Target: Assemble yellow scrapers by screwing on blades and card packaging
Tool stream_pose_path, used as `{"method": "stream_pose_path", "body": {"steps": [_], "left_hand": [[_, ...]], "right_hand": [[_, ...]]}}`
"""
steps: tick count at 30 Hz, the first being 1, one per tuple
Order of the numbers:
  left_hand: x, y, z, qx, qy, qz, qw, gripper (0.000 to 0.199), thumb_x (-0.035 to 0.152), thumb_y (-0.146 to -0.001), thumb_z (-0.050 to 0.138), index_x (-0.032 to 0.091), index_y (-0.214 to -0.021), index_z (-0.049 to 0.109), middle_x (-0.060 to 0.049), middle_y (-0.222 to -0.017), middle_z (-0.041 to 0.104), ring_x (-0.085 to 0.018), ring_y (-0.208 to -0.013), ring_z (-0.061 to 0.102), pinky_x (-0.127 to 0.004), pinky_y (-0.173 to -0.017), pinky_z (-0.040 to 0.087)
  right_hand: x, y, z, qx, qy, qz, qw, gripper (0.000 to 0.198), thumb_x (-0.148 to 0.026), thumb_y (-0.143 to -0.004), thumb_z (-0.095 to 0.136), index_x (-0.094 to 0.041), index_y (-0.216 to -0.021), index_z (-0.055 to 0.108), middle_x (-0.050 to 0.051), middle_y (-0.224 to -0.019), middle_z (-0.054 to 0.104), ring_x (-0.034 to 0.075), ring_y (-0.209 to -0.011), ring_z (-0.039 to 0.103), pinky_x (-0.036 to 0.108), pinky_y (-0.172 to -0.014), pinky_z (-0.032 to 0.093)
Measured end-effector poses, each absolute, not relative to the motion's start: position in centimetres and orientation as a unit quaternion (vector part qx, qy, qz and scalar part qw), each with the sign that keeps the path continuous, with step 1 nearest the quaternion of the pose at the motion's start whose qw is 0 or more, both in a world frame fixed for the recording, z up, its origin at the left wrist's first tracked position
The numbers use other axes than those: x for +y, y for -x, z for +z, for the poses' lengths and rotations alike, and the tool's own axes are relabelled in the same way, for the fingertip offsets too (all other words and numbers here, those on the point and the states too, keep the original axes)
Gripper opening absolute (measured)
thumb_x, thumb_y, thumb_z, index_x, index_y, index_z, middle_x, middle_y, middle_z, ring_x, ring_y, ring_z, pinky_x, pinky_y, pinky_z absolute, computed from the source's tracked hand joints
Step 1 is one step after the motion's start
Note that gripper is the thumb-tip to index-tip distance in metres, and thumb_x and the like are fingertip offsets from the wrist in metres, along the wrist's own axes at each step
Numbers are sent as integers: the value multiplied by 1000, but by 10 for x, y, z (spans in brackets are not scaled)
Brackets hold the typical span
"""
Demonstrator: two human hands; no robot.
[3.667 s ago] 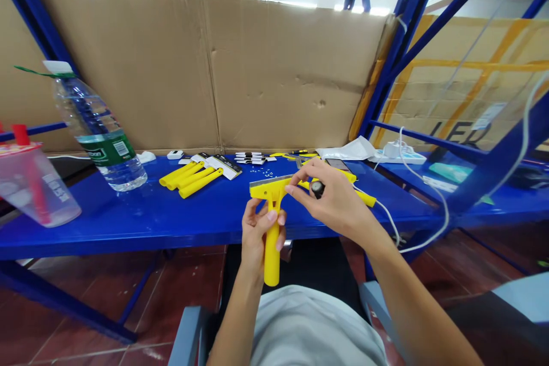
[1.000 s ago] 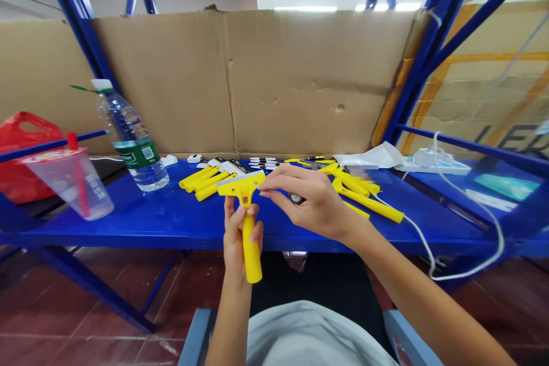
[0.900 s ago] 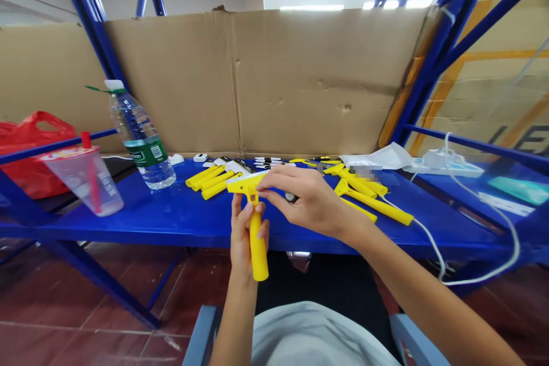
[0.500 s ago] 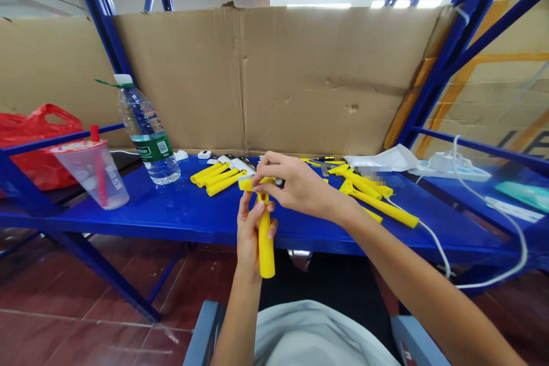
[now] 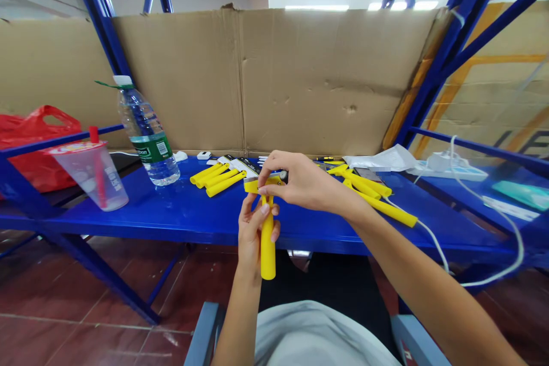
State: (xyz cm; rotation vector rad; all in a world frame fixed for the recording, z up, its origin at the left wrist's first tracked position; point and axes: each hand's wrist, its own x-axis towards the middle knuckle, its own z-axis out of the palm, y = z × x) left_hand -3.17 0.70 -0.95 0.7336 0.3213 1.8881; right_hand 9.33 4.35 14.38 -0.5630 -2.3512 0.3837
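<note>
Upright before me, a yellow scraper (image 5: 268,246) stands with its thick handle pointing down and its wide head on top. My left hand (image 5: 253,226) is wrapped around the upper handle, just below the head. At the head, the fingers of my right hand (image 5: 285,180) are pinched together, partly covering it. A small piece with a dark round end (image 5: 283,176) shows by those fingers; its kind is unclear. Behind and left of my hands lie several yellow scrapers (image 5: 225,183) with black-and-white heads. To the right is a heap of yellow scraper handles (image 5: 386,209).
The blue table (image 5: 171,223) carries a water bottle (image 5: 150,137), a plastic cup with a red straw (image 5: 92,177), and a white power strip (image 5: 454,170) with a trailing cable (image 5: 521,234). A red bag (image 5: 34,148) sits at left. Cardboard (image 5: 309,80) walls off the back.
The scraper and both hands have shifted very slightly right. The right fingers have changed position a little at the head, and more of a grey metal part shows there. Both grips remain.
</note>
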Motion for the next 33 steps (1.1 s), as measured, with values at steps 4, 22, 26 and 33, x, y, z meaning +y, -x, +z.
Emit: {"method": "stream_pose_path", "body": {"steps": [4,22,26,33], "left_hand": [[8,33,-11,127,-307,787,520,43,23,-81,92,30,-120,74,-2,-104,72,-12,-78,69,-9,-39,37],[6,32,-12,114,-344,770,525,36,21,-83,91,27,-114,72,-2,-100,69,-14,-76,70,-10,-36,40],[6,33,-13,107,-344,765,534,37,20,-83,91,27,-113,71,-2,-99,69,-14,-75,70,-10,-35,40],[7,36,-15,103,-362,742,555,36,20,-83,91,26,-109,67,0,-96,66,-12,-68,65,-10,-33,41]], "right_hand": [[46,-94,148,-895,221,195,334,11,-12,-86,83,-21,-82,78,2,-94,75,20,-91,71,34,-87,53],[50,-97,170,-916,247,188,254,10,-25,-82,90,-22,-90,84,3,-95,84,22,-91,75,33,-82,56],[54,-97,175,-916,252,207,233,13,-30,-80,90,-22,-88,84,3,-95,82,21,-90,74,32,-79,55],[78,-96,189,-940,236,216,117,29,-41,-73,95,-20,-88,83,2,-88,80,19,-80,71,28,-67,49]]}}
